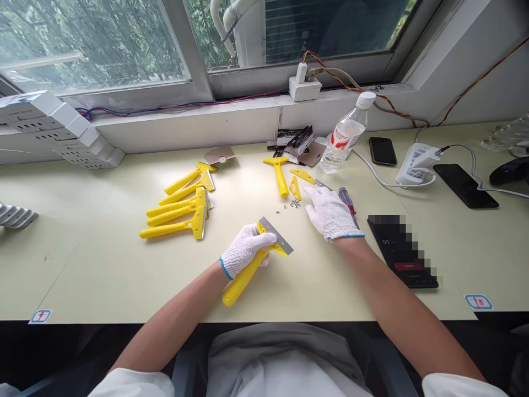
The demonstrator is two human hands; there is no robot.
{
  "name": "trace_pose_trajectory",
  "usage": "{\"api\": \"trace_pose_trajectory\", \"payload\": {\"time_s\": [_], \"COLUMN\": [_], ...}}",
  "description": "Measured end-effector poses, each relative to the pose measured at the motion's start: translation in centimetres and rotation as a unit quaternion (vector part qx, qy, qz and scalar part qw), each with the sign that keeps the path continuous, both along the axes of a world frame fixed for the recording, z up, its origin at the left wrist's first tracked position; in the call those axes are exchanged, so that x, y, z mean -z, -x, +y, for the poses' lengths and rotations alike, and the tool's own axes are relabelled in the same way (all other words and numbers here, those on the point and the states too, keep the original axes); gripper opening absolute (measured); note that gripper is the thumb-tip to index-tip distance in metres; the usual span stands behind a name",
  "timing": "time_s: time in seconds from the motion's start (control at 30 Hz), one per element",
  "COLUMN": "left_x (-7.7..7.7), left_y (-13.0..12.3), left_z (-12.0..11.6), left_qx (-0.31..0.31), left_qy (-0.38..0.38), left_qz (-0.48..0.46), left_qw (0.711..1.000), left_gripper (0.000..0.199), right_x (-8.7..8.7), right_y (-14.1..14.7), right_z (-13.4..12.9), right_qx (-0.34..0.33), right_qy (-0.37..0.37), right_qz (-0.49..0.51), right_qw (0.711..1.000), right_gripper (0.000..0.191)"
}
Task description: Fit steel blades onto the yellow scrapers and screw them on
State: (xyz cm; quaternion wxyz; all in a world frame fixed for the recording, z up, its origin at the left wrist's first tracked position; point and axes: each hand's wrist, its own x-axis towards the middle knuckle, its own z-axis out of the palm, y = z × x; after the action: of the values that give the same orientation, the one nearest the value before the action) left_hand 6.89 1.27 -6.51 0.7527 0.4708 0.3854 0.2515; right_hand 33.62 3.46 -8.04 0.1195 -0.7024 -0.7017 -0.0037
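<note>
My left hand, in a white knit glove with a blue cuff, is wrapped around a yellow scraper. A bare metal blade lies across the scraper's head, its fastening holes visible. Over the table to the right, my gloved right hand is open with its fingers stretched forward. Near its fingertips are a yellow cover plate, a second cover plate, a partly hidden blade and a small pile of screws. A screwdriver lies beside this hand, partly covered by it.
Several yellow scrapers with blades lie at the left. A scraper handle lies at the back, near opened black boxes and a water bottle. Phones and a power strip occupy the right side. White boxes lean at far left.
</note>
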Motion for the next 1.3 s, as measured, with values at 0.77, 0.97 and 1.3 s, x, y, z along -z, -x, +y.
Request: {"api": "trace_pose_trajectory", "payload": {"time_s": [0.77, 0.97, 1.3], "left_x": [-0.6, -0.2, 0.0], "left_y": [-0.1, 0.1, 0.1], "left_z": [-0.3, -0.1, 0.3], "left_qx": [-0.106, -0.105, -0.099], "left_qy": [0.063, 0.063, 0.071], "left_qz": [-0.043, -0.037, -0.046], "left_qw": [0.991, 0.992, 0.992], "left_gripper": [0.039, 0.037, 0.035], "right_x": [-0.8, -1.1, -3.3], "right_y": [0.0, -1.1, -2.0], "right_z": [-0.2, -1.0, -1.8], "right_qx": [0.033, 0.051, -0.017], "right_qy": [0.034, 0.129, 0.264], "right_qz": [0.020, 0.049, 0.056], "right_qw": [0.999, 0.989, 0.963], "right_gripper": [0.064, 0.063, 0.046]}}
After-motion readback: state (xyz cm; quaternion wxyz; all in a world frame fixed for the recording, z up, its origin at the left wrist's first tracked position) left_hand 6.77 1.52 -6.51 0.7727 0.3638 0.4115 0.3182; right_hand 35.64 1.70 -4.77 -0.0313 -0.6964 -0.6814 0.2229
